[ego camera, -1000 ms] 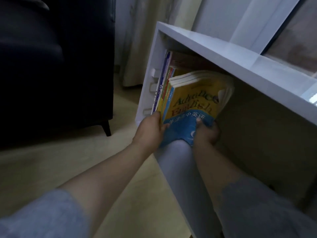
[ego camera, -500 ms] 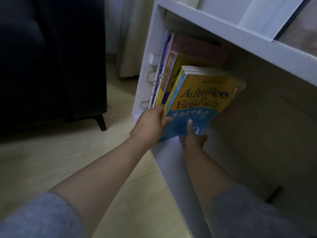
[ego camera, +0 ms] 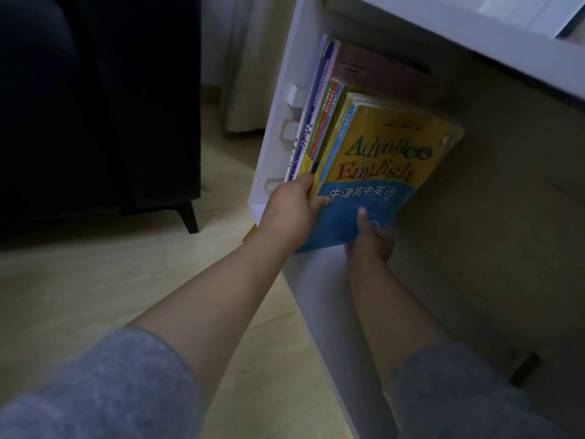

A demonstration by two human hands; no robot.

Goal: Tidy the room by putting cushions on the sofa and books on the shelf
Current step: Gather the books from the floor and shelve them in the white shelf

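A yellow and blue book (ego camera: 380, 166) leans at the left end of the white shelf (ego camera: 319, 296), against a row of other books (ego camera: 316, 122) by the left wall. The left hand (ego camera: 292, 213) holds its left edge, thumb on the blue part. The right hand (ego camera: 370, 243) pinches its bottom edge, thumb on the cover. A dark sofa (ego camera: 95, 106) stands on the floor (ego camera: 95, 280) to the left.

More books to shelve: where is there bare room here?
Free: the white bottom board right of the yellow-and-blue book. Crowded: the left end, upright books packed against the side wall, left hand and right hand gripping that book.
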